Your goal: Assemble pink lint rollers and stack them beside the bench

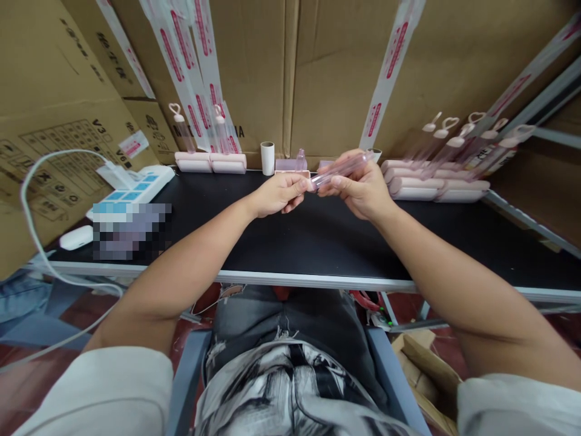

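A clear pink plastic tube (341, 169) is held above the black table, slanting up to the right. My right hand (370, 189) is wrapped around its middle. At the tube's lower left end, the thumb and fingers of my left hand (280, 192) are pinched together; a small pale pink part shows there, its shape mostly hidden by the fingertips. Just behind my hands are a pale pink holder (290, 165) and a small clear pink pointed piece (301, 158), both partly covered. A white cylinder (267, 158) stands upright left of them.
Pale pink holders (440, 191) with several heart-topped tubes stand at the right, and two more tubes rise from holders (211, 162) at the back left. A white power strip (131, 192), cable and white case (76, 237) lie left. Cardboard (254, 72) walls the back.
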`<control>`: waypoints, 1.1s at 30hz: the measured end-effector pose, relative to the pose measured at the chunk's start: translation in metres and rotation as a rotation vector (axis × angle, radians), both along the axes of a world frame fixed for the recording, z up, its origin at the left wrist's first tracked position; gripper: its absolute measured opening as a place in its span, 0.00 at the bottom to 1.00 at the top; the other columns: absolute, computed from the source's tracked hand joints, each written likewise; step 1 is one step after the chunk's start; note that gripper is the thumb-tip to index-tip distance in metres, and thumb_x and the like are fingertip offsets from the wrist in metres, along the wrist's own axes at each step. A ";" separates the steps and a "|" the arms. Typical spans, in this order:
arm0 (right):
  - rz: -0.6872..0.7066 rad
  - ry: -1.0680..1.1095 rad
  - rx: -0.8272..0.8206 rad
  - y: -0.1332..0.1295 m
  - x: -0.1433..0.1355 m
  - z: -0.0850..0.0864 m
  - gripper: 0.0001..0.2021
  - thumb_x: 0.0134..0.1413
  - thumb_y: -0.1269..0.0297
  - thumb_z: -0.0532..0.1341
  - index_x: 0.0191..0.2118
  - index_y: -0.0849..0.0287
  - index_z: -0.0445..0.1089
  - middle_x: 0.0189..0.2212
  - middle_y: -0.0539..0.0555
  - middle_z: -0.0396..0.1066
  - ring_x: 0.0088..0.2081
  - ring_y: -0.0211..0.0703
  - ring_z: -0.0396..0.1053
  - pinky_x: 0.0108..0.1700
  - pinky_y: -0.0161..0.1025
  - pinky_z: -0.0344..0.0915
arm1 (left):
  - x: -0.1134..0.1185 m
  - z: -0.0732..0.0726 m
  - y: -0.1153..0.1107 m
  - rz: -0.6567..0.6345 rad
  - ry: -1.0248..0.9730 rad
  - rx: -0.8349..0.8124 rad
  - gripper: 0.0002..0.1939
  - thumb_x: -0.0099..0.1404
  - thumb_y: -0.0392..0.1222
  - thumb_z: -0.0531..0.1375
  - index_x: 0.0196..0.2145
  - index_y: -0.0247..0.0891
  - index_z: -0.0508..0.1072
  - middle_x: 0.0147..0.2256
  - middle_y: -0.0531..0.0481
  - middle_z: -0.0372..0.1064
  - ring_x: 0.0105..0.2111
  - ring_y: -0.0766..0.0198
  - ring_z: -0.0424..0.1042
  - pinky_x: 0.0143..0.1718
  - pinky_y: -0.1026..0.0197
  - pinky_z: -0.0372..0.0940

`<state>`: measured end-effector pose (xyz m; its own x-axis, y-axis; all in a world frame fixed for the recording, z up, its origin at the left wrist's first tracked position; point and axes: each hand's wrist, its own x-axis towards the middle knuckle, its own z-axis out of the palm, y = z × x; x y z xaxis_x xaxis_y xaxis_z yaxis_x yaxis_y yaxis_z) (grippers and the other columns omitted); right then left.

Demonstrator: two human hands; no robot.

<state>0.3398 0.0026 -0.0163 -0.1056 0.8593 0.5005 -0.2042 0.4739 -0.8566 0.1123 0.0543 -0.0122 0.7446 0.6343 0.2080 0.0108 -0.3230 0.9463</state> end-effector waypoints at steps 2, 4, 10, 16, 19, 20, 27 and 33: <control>-0.001 0.014 0.015 0.001 -0.001 -0.001 0.32 0.41 0.47 0.85 0.44 0.49 0.67 0.41 0.49 0.85 0.32 0.44 0.83 0.38 0.46 0.85 | 0.003 -0.001 -0.003 -0.015 -0.049 -0.020 0.36 0.62 0.76 0.68 0.40 0.36 0.72 0.19 0.62 0.61 0.14 0.75 0.57 0.16 0.70 0.51; -0.017 0.033 0.044 0.000 -0.003 -0.001 0.32 0.41 0.46 0.84 0.44 0.48 0.67 0.42 0.48 0.85 0.32 0.44 0.83 0.38 0.46 0.85 | 0.007 -0.002 -0.007 -0.020 -0.116 -0.054 0.35 0.63 0.75 0.68 0.41 0.37 0.71 0.18 0.65 0.55 0.14 0.76 0.50 0.16 0.69 0.46; -0.047 0.064 0.082 -0.007 -0.005 0.006 0.32 0.40 0.46 0.85 0.43 0.48 0.67 0.39 0.48 0.85 0.30 0.43 0.81 0.36 0.46 0.84 | 0.014 -0.003 -0.014 -0.018 -0.189 -0.045 0.33 0.65 0.75 0.67 0.40 0.40 0.68 0.18 0.66 0.52 0.15 0.75 0.45 0.18 0.68 0.43; -0.051 0.038 0.026 -0.009 -0.008 0.005 0.29 0.47 0.32 0.76 0.33 0.52 0.68 0.30 0.49 0.82 0.24 0.43 0.78 0.28 0.43 0.80 | 0.006 0.004 -0.012 0.042 -0.046 0.336 0.35 0.69 0.77 0.61 0.38 0.36 0.73 0.23 0.59 0.57 0.23 0.71 0.55 0.26 0.65 0.52; -0.092 -0.025 0.007 -0.008 -0.009 0.002 0.30 0.49 0.28 0.72 0.32 0.53 0.73 0.19 0.47 0.73 0.16 0.39 0.67 0.18 0.38 0.68 | 0.003 0.010 -0.014 0.118 0.008 0.533 0.36 0.72 0.76 0.57 0.39 0.35 0.76 0.27 0.55 0.62 0.28 0.68 0.61 0.33 0.62 0.58; -0.104 -0.041 -0.007 -0.009 -0.009 0.001 0.30 0.48 0.28 0.72 0.32 0.53 0.75 0.18 0.47 0.72 0.14 0.38 0.63 0.15 0.38 0.64 | 0.001 0.012 -0.015 0.134 0.021 0.574 0.36 0.73 0.75 0.56 0.39 0.35 0.77 0.28 0.54 0.65 0.30 0.67 0.63 0.36 0.62 0.59; -0.144 -0.019 -0.034 -0.019 -0.013 -0.001 0.26 0.48 0.33 0.74 0.33 0.52 0.76 0.21 0.49 0.74 0.14 0.38 0.64 0.14 0.39 0.61 | 0.000 0.015 -0.022 0.132 0.091 0.690 0.30 0.78 0.67 0.53 0.43 0.37 0.81 0.35 0.49 0.75 0.37 0.62 0.72 0.45 0.60 0.65; -0.078 0.056 -0.093 -0.013 -0.018 -0.005 0.28 0.51 0.31 0.73 0.34 0.53 0.76 0.20 0.48 0.74 0.14 0.38 0.64 0.15 0.39 0.65 | 0.001 0.006 -0.022 0.252 0.157 0.883 0.27 0.81 0.61 0.51 0.46 0.38 0.81 0.41 0.43 0.81 0.44 0.56 0.79 0.52 0.56 0.69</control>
